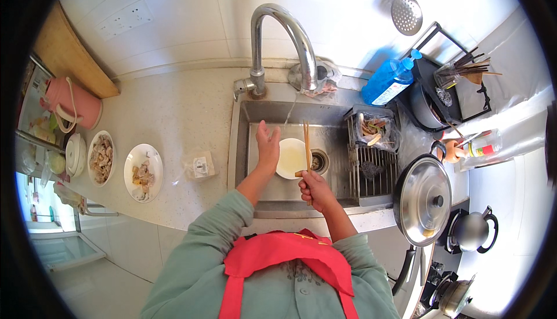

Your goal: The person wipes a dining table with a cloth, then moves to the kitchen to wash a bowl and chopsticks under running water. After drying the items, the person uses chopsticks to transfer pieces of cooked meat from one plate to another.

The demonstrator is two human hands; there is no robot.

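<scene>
My right hand (315, 188) grips a pair of wooden chopsticks (307, 145), which point away from me over the sink. My left hand (267, 147) is raised with its fingers apart, beside the left rim of a white bowl (292, 158). Pale yellowish liquid lies in the bowl, which stands in the stainless steel sink (270, 195), left of the drain strainer (319, 162). A thin stream of water (290, 111) runs down beneath the curved chrome faucet (285, 14). Whether my left hand touches the bowl is unclear.
Plates of meat pieces (101, 158) (143, 179) and a wrapped white block (201, 166) are on the left counter. Right are a draining rack (378, 184) with a food-scrap container (375, 127), a blue soap bottle (387, 81) and a lidded pan (424, 201).
</scene>
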